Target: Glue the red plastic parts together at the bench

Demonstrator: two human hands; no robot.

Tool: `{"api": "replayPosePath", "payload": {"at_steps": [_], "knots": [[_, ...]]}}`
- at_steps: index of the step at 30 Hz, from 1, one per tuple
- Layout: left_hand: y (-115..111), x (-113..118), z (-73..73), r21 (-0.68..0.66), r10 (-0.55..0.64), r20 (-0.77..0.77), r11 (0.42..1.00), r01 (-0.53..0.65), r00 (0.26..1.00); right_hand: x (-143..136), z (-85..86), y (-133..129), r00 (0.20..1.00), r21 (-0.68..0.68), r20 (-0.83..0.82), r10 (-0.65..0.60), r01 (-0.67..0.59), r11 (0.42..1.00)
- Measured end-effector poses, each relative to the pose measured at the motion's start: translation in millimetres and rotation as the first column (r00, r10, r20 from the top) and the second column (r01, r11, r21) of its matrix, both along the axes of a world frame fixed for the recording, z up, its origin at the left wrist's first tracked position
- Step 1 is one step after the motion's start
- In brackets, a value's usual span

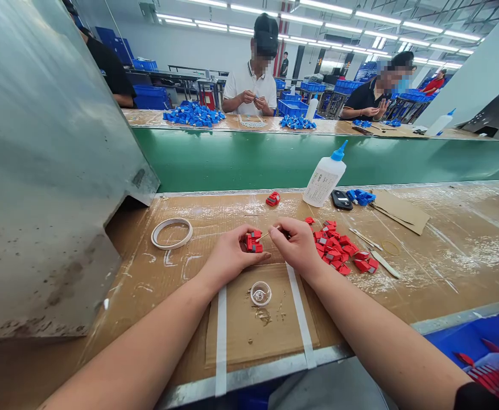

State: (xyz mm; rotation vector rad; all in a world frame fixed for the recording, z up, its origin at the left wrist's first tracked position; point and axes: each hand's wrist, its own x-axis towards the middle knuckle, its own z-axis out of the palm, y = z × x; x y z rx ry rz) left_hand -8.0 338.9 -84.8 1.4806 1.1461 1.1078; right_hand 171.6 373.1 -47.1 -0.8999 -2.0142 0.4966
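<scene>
Small red plastic parts [254, 241] are gripped between the thumb and fingers of my left hand [232, 253]. My right hand [294, 246] pinches a thin wooden stick [264, 235], its tip at the red parts. Just right of that hand lies a pile of red plastic parts [337, 247]. Below both hands, a small clear cup [260, 294] sits on a cardboard pad [240, 336] held down by white tape strips. Wet-looking drops lie around the cup.
A tape roll [156, 236] lies left, near a large metal housing [53, 171]. Behind my hands stand a white bottle [324, 181], a black box [342, 200] and blue parts [361, 197]. Cotton swabs [365, 238] lie right. Across the green conveyor [232, 159], people sit handling parts.
</scene>
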Motion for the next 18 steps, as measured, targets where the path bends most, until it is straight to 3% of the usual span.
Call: {"api": "replayPosePath", "payload": {"at_steps": [9,18], "knots": [[-2.4,0.1,2.0,0.001,0.003,-0.058,1.000,-0.003,0.998,-1.5,0.0,-0.5,0.998,-0.053,-0.011,0.061,-0.062,0.997],[-1.7,0.2,1.4,-0.005,-0.008,-0.022,1.000,0.007,1.000,-1.7,-1.1,0.0,0.997,-0.039,0.014,0.079,-0.078,0.996]]}}
